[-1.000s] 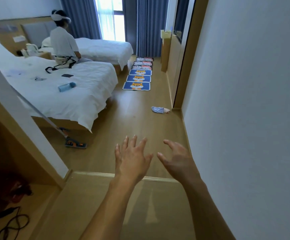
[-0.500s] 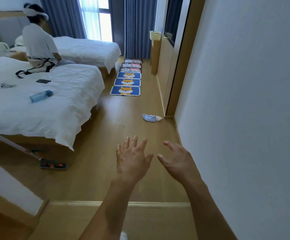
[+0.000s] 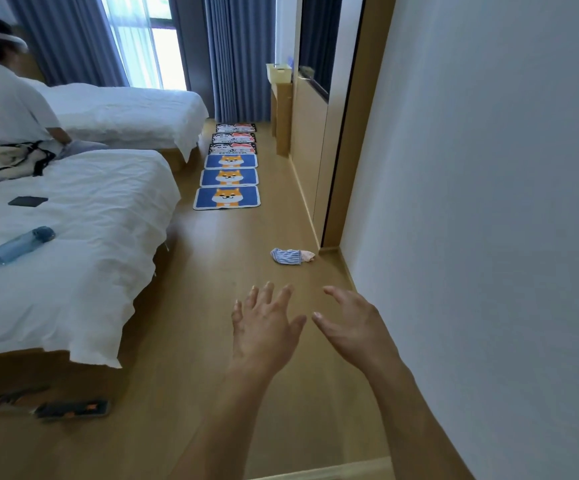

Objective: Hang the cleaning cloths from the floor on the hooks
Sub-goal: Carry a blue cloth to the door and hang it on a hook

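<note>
We held both hands out ahead of us over the wooden floor (image 3: 184, 258), empty: the left hand (image 3: 264, 330) with its fingers spread and straight, the right hand (image 3: 354, 327) with its fingers loosely extended, thumb toward the left one. Neither touched anything.

One crumpled cleaning cloth (image 3: 291, 256), blue-striped with a pale pink end, lay on the floor ahead of our hands, near the corner where the white wall (image 3: 489, 202) met the wooden door frame (image 3: 343, 133). We could see no hooks.

Farther along the floor, six mats (image 3: 227, 197) lay in a row toward the blue curtains (image 3: 239, 57): three blue ones with an orange dog, then three darker ones.

We counted two beds (image 3: 73, 254) with white covers to the left. On the nearer bed lay one blue bottle (image 3: 21, 244) and one dark flat thing (image 3: 26, 201); one other person (image 3: 7, 105) in a white shirt sat between the beds.
</note>
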{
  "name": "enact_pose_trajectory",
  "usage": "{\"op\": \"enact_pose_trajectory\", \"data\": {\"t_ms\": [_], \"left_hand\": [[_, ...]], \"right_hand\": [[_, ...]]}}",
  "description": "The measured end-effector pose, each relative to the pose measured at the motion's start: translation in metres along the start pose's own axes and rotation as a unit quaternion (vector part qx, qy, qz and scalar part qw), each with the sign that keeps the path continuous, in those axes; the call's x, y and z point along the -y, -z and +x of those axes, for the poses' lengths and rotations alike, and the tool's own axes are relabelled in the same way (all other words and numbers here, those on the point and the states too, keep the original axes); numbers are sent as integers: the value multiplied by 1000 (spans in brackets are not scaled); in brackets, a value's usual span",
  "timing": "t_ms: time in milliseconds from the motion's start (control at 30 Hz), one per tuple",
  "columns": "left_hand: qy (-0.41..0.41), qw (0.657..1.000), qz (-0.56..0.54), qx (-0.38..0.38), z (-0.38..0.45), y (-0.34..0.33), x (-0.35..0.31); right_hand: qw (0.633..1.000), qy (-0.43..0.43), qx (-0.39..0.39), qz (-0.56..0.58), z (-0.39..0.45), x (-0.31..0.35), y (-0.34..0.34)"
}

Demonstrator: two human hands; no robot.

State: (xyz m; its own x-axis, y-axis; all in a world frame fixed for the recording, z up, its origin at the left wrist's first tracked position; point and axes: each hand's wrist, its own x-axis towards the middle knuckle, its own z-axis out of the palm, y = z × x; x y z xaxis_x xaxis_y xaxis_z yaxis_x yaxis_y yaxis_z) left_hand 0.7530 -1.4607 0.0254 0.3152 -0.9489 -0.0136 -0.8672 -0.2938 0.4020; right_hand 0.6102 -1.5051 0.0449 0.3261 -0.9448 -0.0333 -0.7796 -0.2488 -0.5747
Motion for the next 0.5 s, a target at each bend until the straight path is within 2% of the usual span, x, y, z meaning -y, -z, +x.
{"op": "enact_pose_trajectory", "data": {"t_ms": [200,500], "left_hand": [[10,1000,10,4,89,2,11],[58,998,21,-18,260,25,18]], "right_hand": [[1000,8,13,19,95,0,-14],[997,64,38,29,284,17,-12]]}}
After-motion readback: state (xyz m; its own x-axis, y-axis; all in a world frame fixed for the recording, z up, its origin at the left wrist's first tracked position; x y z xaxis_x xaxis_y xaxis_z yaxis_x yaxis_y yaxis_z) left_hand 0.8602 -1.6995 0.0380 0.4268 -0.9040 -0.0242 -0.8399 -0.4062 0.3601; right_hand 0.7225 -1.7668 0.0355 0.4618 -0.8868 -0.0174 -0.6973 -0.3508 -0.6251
